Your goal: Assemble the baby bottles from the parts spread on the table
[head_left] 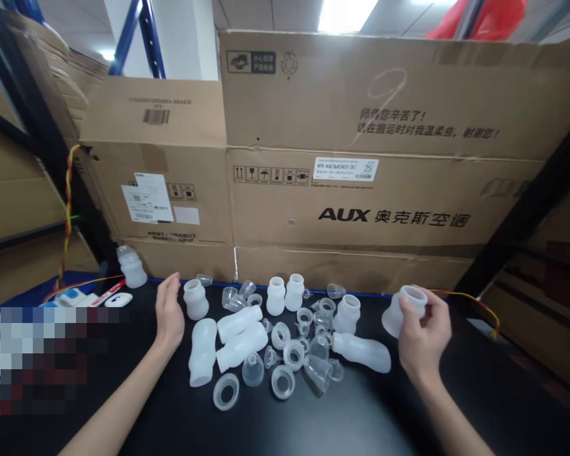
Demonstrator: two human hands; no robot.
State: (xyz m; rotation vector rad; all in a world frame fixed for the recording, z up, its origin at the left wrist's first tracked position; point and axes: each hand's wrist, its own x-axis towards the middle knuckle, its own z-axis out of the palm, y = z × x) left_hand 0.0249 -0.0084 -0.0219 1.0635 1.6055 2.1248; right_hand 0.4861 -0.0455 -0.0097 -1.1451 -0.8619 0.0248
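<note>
My right hand grips a translucent white baby bottle near its mouth, at the right of the parts. My left hand is upright with its fingers stretched out, beside a standing bottle and holding nothing. Between the hands lie several bottles on their sides, among them one bottle at the left and another bottle at the right. More stand upright, such as the bottle. Around them are scattered screw rings, a clear nipple and clear caps.
Cardboard boxes form a wall behind the black table. One capped bottle stands at the far left, near a white oval object and a red pen-like item. A twisted yellow-red cord hangs by the dark left post.
</note>
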